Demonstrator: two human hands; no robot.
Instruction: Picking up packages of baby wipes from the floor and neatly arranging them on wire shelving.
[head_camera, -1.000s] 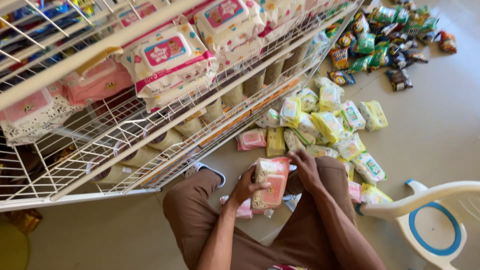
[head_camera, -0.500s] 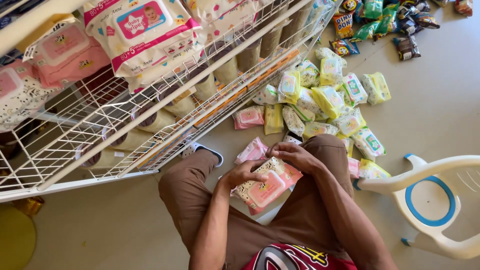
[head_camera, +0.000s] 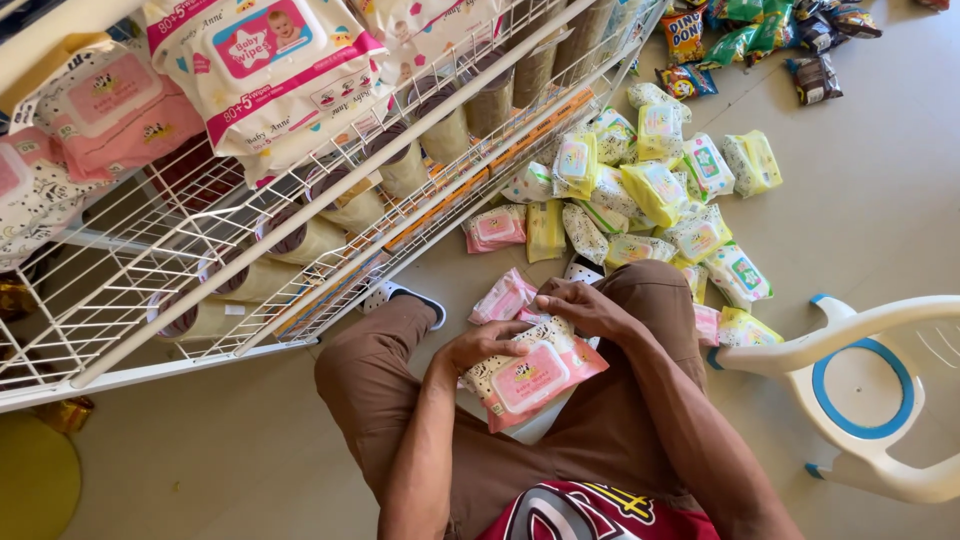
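Since approx 1 sec ago the pink wipes pack (head_camera: 530, 372) has come down from upright by the knees to flat across the lap, w/ the view tilted in closer. Left hand (head_camera: 487, 345) is closed on its 9 o'clock edge, right hand (head_camera: 585, 305) is clamped over the top end at 1 o'clock, so both are holding it. Another pink pack (head_camera: 503, 296) sits just past it at 11, and the pile of yellow packs (head_camera: 650, 195) is on the floor at 1. Wire rack (head_camera: 300, 215) is at 10. IMO best to keep thumbs off the soft middle & grip the edges so it doesn't buckle.
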